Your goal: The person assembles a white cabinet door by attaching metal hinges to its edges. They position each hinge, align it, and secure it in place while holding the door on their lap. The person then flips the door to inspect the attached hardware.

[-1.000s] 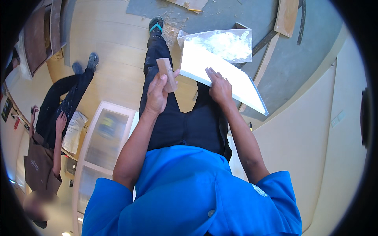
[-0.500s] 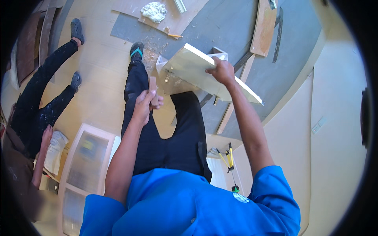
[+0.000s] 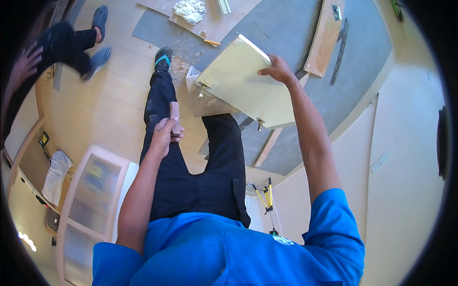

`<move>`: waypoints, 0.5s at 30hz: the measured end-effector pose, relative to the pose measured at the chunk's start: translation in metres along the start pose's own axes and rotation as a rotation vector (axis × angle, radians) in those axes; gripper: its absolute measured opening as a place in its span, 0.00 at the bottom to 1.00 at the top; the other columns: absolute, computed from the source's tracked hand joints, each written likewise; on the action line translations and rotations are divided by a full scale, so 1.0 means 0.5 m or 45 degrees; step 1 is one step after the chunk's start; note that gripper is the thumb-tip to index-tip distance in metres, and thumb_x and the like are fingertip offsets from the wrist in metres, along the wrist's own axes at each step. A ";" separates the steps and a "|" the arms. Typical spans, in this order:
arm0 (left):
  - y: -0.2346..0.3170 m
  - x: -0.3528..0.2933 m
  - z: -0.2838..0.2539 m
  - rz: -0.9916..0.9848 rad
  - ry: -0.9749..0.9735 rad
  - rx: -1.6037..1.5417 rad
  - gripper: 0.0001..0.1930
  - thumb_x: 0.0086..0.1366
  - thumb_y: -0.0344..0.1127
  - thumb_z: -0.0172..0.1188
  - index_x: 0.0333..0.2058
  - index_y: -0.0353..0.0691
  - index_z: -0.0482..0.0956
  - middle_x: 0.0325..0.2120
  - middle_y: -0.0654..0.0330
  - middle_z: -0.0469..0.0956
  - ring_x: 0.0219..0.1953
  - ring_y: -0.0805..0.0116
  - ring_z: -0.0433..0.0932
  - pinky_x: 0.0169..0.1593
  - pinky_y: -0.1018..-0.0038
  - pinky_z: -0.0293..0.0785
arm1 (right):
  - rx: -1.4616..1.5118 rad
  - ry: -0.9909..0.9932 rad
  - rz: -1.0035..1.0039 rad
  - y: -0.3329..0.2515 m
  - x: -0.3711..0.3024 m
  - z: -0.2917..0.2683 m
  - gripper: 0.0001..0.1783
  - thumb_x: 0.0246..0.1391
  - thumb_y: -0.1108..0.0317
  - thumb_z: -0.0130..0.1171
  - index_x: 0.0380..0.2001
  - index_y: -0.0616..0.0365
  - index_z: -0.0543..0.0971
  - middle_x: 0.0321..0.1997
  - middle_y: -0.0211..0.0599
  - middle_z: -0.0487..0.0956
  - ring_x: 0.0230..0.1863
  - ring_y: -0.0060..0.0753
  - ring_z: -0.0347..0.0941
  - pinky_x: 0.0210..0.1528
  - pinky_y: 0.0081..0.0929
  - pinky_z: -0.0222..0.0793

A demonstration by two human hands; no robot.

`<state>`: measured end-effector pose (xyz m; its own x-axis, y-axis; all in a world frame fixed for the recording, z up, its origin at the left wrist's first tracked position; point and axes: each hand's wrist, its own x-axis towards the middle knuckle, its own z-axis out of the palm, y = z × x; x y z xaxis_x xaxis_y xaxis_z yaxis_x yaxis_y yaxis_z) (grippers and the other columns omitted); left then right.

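My left hand (image 3: 163, 137) is closed around a small pinkish-brown sanding block (image 3: 174, 113), held upright over my left thigh. Under my right hand (image 3: 280, 71) is the far right edge of a cream cabinet door (image 3: 241, 78), pinched between thumb and fingers. The door tilts with its broad face toward me. A metal hinge (image 3: 203, 88) sits at its left corner and another hinge (image 3: 260, 124) at its near edge. Part of a pale box-like piece (image 3: 192, 76) shows beneath the door; the rest is hidden.
Shavings (image 3: 180, 69) lie beside my sandalled left foot (image 3: 163, 57). Beyond are a pencil (image 3: 213, 42), a white crumpled cloth (image 3: 189, 11) and a wooden board (image 3: 323, 40). A framed translucent panel (image 3: 95, 193) stands left. A co-worker's legs (image 3: 71, 45) are at far left; a yellow-legged tripod (image 3: 268, 195) stands right.
My right hand has swung the door so more of its face shows. My left hand has lowered slightly with the sanding block. The co-worker has moved farther ahead at the left.
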<state>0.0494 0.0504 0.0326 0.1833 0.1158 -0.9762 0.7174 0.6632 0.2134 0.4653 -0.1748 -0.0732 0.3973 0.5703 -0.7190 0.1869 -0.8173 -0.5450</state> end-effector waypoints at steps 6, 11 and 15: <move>0.005 0.018 0.006 0.007 0.020 0.013 0.21 0.75 0.52 0.59 0.48 0.38 0.77 0.33 0.58 0.83 0.28 0.73 0.82 0.31 0.76 0.75 | -0.133 0.015 0.074 -0.015 -0.034 0.022 0.29 0.41 0.59 0.80 0.49 0.54 0.85 0.41 0.47 0.88 0.43 0.50 0.84 0.49 0.41 0.76; 0.012 0.023 0.012 0.016 -0.013 0.011 0.20 0.75 0.50 0.58 0.49 0.37 0.78 0.33 0.59 0.82 0.27 0.73 0.82 0.30 0.76 0.74 | -0.159 0.044 0.078 -0.024 -0.061 0.036 0.31 0.42 0.58 0.80 0.52 0.52 0.85 0.43 0.46 0.88 0.47 0.52 0.84 0.51 0.43 0.76; 0.011 0.023 0.008 0.016 -0.004 -0.014 0.20 0.75 0.49 0.58 0.49 0.36 0.78 0.32 0.60 0.82 0.27 0.74 0.81 0.29 0.77 0.73 | -0.213 0.045 0.117 -0.055 -0.082 0.039 0.32 0.43 0.57 0.80 0.53 0.51 0.84 0.45 0.48 0.87 0.49 0.53 0.83 0.53 0.45 0.75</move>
<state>0.0580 0.0523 0.0225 0.1944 0.1223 -0.9733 0.7075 0.6698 0.2254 0.4263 -0.1741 -0.0370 0.4501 0.4915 -0.7455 0.2939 -0.8699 -0.3961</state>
